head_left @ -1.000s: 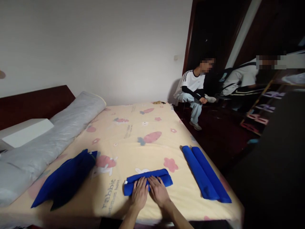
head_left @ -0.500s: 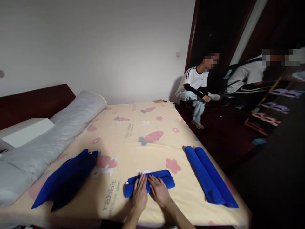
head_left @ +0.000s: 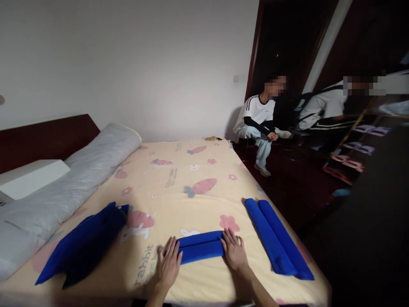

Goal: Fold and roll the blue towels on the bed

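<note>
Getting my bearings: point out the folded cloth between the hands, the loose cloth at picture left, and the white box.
Folded cloth [head_left: 202, 250]: head view, middle of its near strip.
Loose cloth [head_left: 87, 245]: head view, its dark middle.
White box [head_left: 37, 178]: head view, its brighter long face.

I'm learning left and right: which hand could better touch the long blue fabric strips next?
Probably the right hand: it's nearer those strips; the left hand is at the left end of folded blue fabric.
</note>
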The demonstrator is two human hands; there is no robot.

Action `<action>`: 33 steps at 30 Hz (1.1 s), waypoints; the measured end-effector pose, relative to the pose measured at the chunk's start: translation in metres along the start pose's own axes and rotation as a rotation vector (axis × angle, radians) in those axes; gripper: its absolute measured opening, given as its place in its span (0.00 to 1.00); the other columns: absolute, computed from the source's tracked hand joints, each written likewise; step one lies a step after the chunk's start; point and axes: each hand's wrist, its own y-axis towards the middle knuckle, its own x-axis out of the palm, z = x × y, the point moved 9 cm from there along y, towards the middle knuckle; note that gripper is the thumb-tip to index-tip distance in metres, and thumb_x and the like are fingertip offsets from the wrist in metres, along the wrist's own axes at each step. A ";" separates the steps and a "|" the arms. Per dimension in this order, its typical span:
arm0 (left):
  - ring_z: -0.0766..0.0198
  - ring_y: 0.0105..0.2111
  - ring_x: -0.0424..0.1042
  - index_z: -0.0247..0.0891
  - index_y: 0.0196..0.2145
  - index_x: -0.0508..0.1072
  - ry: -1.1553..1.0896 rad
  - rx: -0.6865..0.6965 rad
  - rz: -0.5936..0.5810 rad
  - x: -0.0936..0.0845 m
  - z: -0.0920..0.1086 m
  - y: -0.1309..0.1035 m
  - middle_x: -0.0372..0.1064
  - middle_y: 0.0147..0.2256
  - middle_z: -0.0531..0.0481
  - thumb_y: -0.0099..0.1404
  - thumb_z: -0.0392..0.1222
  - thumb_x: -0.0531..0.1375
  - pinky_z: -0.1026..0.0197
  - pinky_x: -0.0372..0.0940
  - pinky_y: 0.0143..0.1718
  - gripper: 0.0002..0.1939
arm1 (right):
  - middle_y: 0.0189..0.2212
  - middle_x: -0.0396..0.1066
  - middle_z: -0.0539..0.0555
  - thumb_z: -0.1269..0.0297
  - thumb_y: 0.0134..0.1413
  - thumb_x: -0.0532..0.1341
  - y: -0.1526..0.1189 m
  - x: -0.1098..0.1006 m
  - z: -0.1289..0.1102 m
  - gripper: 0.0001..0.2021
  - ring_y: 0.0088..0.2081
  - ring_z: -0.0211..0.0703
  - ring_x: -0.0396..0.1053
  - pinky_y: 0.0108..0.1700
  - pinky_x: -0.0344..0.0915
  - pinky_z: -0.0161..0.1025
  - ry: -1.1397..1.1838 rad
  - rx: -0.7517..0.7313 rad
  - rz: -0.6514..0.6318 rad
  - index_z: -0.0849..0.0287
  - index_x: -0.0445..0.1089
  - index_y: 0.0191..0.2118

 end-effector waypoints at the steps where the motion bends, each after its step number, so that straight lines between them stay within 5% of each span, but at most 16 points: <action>1: 0.55 0.62 0.60 0.46 0.62 0.62 0.005 0.005 0.016 -0.003 0.006 0.001 0.61 0.63 0.48 0.71 0.43 0.47 0.45 0.56 0.61 0.23 | 0.65 0.56 0.60 0.56 0.68 0.42 0.000 -0.004 -0.008 0.25 0.66 0.56 0.51 0.63 0.48 0.61 0.001 0.006 0.023 0.59 0.63 0.62; 7: 0.61 0.61 0.62 0.44 0.65 0.55 -0.088 0.214 0.057 -0.010 0.056 -0.010 0.62 0.62 0.48 0.66 0.31 0.46 0.54 0.62 0.59 0.30 | 0.65 0.56 0.56 0.62 0.67 0.46 -0.036 -0.008 -0.084 0.24 0.66 0.49 0.51 0.65 0.51 0.52 0.134 -0.406 0.037 0.54 0.56 0.66; 12: 0.64 0.65 0.53 0.43 0.68 0.42 -0.105 0.256 -0.013 -0.005 0.075 -0.024 0.52 0.66 0.52 0.60 0.26 0.47 0.55 0.59 0.62 0.40 | 0.66 0.52 0.56 0.72 0.61 0.47 -0.053 0.012 -0.082 0.30 0.67 0.48 0.48 0.65 0.51 0.51 0.137 -0.459 -0.023 0.58 0.49 0.68; 18: 0.66 0.63 0.58 0.49 0.66 0.52 -0.098 0.229 -0.022 -0.001 0.056 -0.014 0.58 0.64 0.56 0.58 0.25 0.48 0.56 0.57 0.62 0.40 | 0.65 0.56 0.55 0.74 0.58 0.48 -0.036 0.009 -0.079 0.30 0.66 0.48 0.52 0.63 0.52 0.51 0.145 -0.443 -0.105 0.56 0.56 0.66; 22: 0.60 0.57 0.66 0.51 0.61 0.63 -0.060 0.049 -0.029 0.013 0.017 -0.016 0.68 0.58 0.54 0.60 0.30 0.50 0.52 0.60 0.59 0.33 | 0.62 0.62 0.56 0.74 0.55 0.50 -0.026 0.004 -0.084 0.28 0.62 0.50 0.59 0.59 0.55 0.49 0.138 -0.385 -0.142 0.55 0.63 0.61; 26: 0.58 0.58 0.65 0.50 0.60 0.65 -0.100 -0.037 -0.141 0.026 0.005 -0.016 0.68 0.58 0.53 0.55 0.27 0.50 0.51 0.57 0.59 0.36 | 0.57 0.69 0.56 0.72 0.52 0.51 -0.017 -0.005 -0.092 0.25 0.58 0.50 0.63 0.60 0.52 0.48 0.142 -0.301 -0.134 0.55 0.68 0.56; 30: 0.56 0.60 0.62 0.44 0.56 0.70 -0.159 -0.139 -0.267 0.012 0.006 0.008 0.69 0.57 0.48 0.56 0.26 0.49 0.46 0.50 0.62 0.32 | 0.45 0.75 0.58 0.69 0.48 0.54 -0.006 -0.009 -0.099 0.17 0.51 0.52 0.67 0.59 0.51 0.48 0.109 -0.233 -0.200 0.58 0.73 0.44; 33: 0.59 0.58 0.64 0.42 0.51 0.74 -0.181 -0.171 -0.407 -0.003 0.009 0.030 0.72 0.54 0.48 0.57 0.25 0.48 0.48 0.45 0.64 0.29 | 0.49 0.74 0.59 0.70 0.47 0.53 -0.002 -0.008 -0.101 0.18 0.53 0.54 0.65 0.58 0.51 0.49 0.097 -0.225 -0.232 0.59 0.74 0.43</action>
